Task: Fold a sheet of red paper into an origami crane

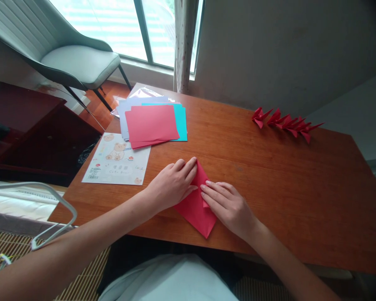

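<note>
A sheet of red origami paper (198, 212), folded into a kite-like shape, lies on the wooden table with one point towards me. My left hand (174, 180) has its fingers curled at the far tip of the paper, and its thumb rests lower on the sheet. On the right edge, my right hand (227, 205) lays its outstretched fingers flat over a folded flap. The palm side of both hands is hidden, as is the paper beneath them.
Red, blue and lilac sheets (153, 123) are stacked at the back left, beside a bear-printed sheet (116, 161). Several folded red paper figures (290, 123) stand in a row at the far right of the table (285, 188). A chair (81, 62) stands beyond the left end.
</note>
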Motion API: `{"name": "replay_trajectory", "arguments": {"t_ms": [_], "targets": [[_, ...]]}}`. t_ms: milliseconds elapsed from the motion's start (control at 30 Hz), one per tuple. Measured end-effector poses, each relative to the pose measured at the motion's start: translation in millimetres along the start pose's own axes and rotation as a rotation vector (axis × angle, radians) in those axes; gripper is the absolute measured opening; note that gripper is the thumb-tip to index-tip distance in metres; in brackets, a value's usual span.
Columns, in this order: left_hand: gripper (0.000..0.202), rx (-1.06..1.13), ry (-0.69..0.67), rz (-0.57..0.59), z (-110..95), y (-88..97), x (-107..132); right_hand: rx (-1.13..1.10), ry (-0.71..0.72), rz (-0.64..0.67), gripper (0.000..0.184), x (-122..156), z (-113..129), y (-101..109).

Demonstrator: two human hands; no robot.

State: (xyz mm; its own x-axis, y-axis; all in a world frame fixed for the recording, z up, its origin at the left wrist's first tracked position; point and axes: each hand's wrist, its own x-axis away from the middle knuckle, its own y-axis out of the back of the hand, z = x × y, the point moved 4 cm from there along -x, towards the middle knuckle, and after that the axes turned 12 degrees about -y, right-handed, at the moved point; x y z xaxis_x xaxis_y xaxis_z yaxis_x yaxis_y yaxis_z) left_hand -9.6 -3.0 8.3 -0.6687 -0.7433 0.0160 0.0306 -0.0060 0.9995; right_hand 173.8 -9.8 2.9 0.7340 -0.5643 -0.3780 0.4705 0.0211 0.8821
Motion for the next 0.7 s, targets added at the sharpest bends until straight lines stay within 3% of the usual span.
{"name": "replay_trajectory", "arguments": {"t_ms": [433,700], "targets": [[0.049,-0.096,0.021,-0.014,-4.9,1.7,2.9,-0.003,-0.011,-0.001,0.027,0.6,-1.3,-1.5],[0.041,-0.096,-0.094,-0.072,-22.9,2.6,13.4,0.014,0.019,-0.014,0.025,1.3,-2.2,-2.8]]}}
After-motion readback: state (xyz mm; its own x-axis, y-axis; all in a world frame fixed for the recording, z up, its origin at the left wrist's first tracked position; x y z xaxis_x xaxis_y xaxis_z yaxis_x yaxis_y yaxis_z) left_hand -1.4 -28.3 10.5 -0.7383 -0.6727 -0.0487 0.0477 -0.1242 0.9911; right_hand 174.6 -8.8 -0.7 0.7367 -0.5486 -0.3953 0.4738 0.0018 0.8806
